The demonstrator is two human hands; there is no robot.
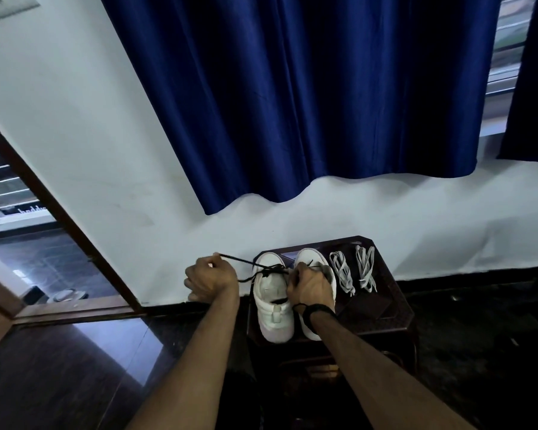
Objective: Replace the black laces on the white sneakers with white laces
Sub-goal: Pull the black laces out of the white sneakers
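Big blue curtain [292, 97] takes up most of the top, hanging over a white wall [106, 150], and off to the left there's an open doorway with a brown door frame [59, 212]. Dark glossy floor [75, 352] runs all around, so there's plenty of open room to the left of the little dark bench [395, 308], which is pushed close to the wall. The bench top is pretty small; the sneakers sit right at its left edge and their heels come near the front edge, with some bare surface left on the right side.

Two white sneakers side by side, toes pointing at the wall: left sneaker [272, 305] and right sneaker [319, 268], touching or just about. To the right of them lie two white laces [342, 273] in loose bundles, near each other but apart.

The person's left hand [210, 279] is out past the bench's left edge, fingers curled and pinching one end of the black lace [246, 261], which is pulled taut from the hand across to the eyelets of the left sneaker. The right hand [308, 288] has its fingers curled down over the tongue area where the two sneakers meet, gripping there; can't tell exactly if it's got the lace, the shoe or both. There's a black band [317, 310] round that wrist
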